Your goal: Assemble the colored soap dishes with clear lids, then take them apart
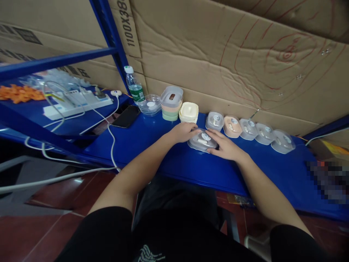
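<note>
Both hands' grip (pixel 185 132) (pixel 225 146) half-open around a round-labelled container (pixel 202 140) (label text too small).

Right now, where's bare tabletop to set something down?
Left: between phone and left forearm.
Middle: front strip between forearms, nearer than the held box.
Right: table between box row, right forearm and the blurred clutter.
Crowded: back edge, from bottle and bowl through the stacks to the box row.

We were in what looked like a small workshop, with blue metal shelving (pixel 60 62), cardboard-lined walls (pixel 185 47) and a power strip (pixel 79 103).
</note>
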A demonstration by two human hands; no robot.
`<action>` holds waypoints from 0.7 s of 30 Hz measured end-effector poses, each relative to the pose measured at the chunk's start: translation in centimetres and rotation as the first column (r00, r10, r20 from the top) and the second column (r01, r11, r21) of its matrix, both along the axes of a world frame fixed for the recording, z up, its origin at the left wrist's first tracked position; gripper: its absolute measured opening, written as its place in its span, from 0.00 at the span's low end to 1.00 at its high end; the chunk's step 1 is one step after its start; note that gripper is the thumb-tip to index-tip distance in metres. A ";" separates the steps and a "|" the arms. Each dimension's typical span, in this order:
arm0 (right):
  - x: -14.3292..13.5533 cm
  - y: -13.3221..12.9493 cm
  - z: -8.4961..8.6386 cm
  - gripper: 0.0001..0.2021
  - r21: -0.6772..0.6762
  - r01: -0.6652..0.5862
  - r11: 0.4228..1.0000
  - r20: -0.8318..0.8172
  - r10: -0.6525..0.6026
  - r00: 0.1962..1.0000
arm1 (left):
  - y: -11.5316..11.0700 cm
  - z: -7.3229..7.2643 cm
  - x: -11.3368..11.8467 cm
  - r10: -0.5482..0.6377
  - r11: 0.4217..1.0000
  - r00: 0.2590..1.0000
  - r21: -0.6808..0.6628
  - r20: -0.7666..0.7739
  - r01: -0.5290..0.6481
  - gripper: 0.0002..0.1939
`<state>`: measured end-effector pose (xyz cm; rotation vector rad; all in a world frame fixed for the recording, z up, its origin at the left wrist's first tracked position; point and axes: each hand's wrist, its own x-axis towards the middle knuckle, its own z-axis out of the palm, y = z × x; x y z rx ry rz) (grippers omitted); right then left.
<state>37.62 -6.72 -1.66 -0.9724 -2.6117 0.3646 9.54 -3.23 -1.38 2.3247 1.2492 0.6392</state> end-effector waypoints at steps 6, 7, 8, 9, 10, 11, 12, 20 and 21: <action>-0.2 0.2 -0.4 0.43 0.021 -0.023 1.000 -0.007 0.023 1.000 | 0.0 0.0 -0.1 -0.014 0.999 1.000 -0.035 0.020 0.015 0.27; -0.2 0.2 -0.4 0.43 0.021 -0.023 1.000 -0.007 0.023 1.000 | 0.0 0.0 -0.1 -0.017 0.999 1.000 -0.036 0.015 0.017 0.27; -0.2 0.2 -0.4 0.43 0.020 -0.021 1.000 -0.008 0.022 1.000 | 0.0 0.0 -0.1 -0.020 0.999 1.000 -0.039 0.009 0.020 0.27; -0.2 0.2 -0.4 0.43 0.019 -0.017 1.000 -0.010 0.017 1.000 | 0.0 0.0 -0.1 -0.023 0.999 1.000 -0.044 0.003 0.023 0.27; -0.2 0.2 -0.4 0.43 0.017 -0.010 1.000 -0.012 0.011 1.000 | 0.1 0.0 -0.1 -0.028 0.998 1.000 -0.051 -0.005 0.028 0.27; -0.2 0.2 -0.5 0.43 0.014 -0.004 1.000 -0.015 0.004 1.000 | 0.1 0.0 -0.1 -0.032 0.998 0.999 -0.058 -0.014 0.031 0.28; -0.2 0.2 -0.5 0.43 0.012 0.001 1.000 -0.020 -0.001 1.000 | 0.1 0.0 -0.2 -0.035 0.998 0.999 -0.062 -0.025 0.033 0.28; -0.3 0.1 -0.2 0.41 0.034 0.041 0.999 -0.029 -0.040 0.999 | 0.4 -0.7 -0.1 -0.042 0.999 0.998 -0.017 -0.038 0.041 0.26; -0.4 0.1 0.0 0.40 0.069 0.062 0.996 -0.025 -0.060 0.998 | 0.4 -0.7 0.0 -0.049 0.999 0.998 -0.014 -0.037 0.048 0.25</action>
